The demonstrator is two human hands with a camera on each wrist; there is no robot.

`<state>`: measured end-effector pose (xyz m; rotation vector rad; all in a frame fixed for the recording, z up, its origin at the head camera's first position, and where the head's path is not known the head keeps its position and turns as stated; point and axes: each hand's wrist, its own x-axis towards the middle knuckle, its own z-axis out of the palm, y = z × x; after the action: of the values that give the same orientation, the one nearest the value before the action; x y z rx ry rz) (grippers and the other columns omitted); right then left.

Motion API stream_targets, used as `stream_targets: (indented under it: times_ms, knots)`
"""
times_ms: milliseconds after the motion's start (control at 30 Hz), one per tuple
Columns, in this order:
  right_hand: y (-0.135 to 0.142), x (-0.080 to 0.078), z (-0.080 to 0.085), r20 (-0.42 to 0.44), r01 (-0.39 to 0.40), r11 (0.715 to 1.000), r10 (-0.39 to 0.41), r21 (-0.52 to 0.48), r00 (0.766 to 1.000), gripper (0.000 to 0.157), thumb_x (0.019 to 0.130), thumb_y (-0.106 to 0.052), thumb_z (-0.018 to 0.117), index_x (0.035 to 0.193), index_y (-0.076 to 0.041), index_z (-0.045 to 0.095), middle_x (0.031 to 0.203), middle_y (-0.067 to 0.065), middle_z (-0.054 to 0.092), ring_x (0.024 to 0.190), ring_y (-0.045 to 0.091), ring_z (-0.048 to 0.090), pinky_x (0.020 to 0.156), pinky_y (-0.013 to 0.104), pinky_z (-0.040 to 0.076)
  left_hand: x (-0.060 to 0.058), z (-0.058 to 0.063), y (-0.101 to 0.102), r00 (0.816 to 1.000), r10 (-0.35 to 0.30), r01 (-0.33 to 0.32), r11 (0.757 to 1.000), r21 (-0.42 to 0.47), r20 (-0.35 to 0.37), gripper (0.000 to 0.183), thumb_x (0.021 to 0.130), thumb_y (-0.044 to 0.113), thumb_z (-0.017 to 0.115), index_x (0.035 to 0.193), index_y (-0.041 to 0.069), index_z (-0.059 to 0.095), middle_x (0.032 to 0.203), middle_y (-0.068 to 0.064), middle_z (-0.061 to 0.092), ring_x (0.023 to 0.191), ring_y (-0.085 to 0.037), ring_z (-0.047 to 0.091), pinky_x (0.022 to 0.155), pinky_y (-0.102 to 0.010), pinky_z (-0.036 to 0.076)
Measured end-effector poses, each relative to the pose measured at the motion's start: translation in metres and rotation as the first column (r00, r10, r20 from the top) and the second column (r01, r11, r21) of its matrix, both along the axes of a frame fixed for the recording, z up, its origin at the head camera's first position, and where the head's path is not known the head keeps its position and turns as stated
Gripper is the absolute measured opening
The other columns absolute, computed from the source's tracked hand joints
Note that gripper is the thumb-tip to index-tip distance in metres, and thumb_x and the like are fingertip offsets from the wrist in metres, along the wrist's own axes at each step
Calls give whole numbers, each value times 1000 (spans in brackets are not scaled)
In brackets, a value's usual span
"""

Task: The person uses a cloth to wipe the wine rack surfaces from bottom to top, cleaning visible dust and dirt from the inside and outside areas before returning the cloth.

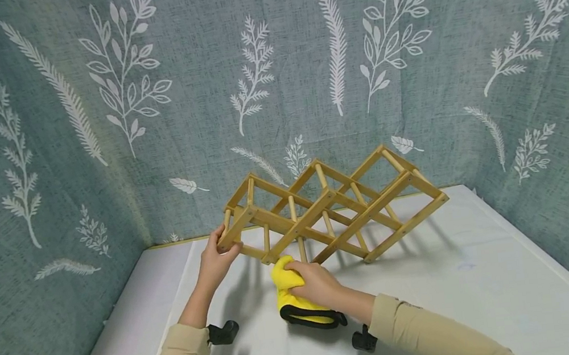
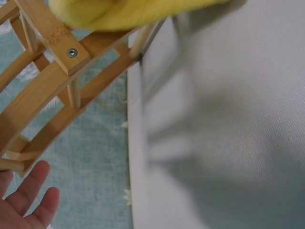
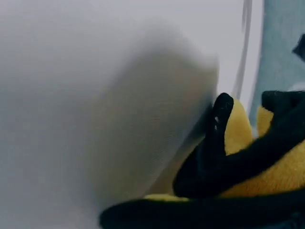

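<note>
A wooden folding lattice rack (image 1: 328, 195), made of crossed slats and round dowels, spans the back of the table. My left hand (image 1: 215, 262) grips its left end, thumb in front and fingers behind. In the left wrist view, fingertips (image 2: 37, 179) reach the end dowel. My right hand (image 1: 317, 283) pinches a folded yellow cloth (image 1: 286, 300) with black edging, just in front of the rack's lower slats. Whether the cloth touches the wood is unclear. The right wrist view shows the cloth's black edging (image 3: 228, 174) in folds above the white surface; the fingers are hidden there.
The white table (image 1: 479, 273) carries shadows of the rack and arms. Green-blue fabric (image 1: 296, 85) with white leaf prints hangs behind and on both sides. Each wrist wears a black camera mount (image 1: 223, 333).
</note>
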<state>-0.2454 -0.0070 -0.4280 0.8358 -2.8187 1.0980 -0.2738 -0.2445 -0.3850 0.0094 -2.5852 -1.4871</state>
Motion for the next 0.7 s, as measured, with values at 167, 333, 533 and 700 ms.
stream_targets:
  times_ms: [167, 333, 533, 700]
  knots:
    - [11, 0, -3, 46, 56, 993, -60, 100, 997, 41, 79, -14, 70, 117, -4, 58, 103, 10, 64, 83, 19, 59, 69, 33, 47, 0, 1, 0, 1000, 10, -10, 1000, -7, -13, 70, 87, 28, 60, 145, 15, 23, 137, -16, 41, 121, -31, 45, 90, -45, 45]
    - [9, -8, -10, 61, 86, 987, -95, 139, 994, 41, 79, -16, 70, 117, -5, 58, 101, 10, 64, 80, 19, 58, 67, 34, 46, 1, 0, 2, 1000, 12, -12, 1000, -13, -3, 71, 87, 28, 60, 145, 15, 23, 137, -17, 41, 121, -31, 46, 90, -45, 45]
    - [-2, -12, -12, 19, 116, 987, -119, 113, 993, 43, 79, -19, 71, 118, -7, 58, 104, 10, 65, 84, 22, 60, 68, 36, 47, 1, 0, 2, 1000, 7, -7, 1000, -7, -3, 71, 87, 27, 60, 146, 14, 22, 137, -17, 41, 120, -32, 46, 90, -46, 45]
    - [-10, -11, -11, -23, 94, 994, -93, 47, 995, 41, 79, -18, 72, 116, -7, 56, 105, 9, 64, 84, 22, 61, 67, 33, 47, -1, -1, 0, 1000, 10, -10, 1000, -4, 3, 72, 87, 29, 60, 146, 14, 22, 138, -18, 40, 121, -32, 46, 90, -45, 45]
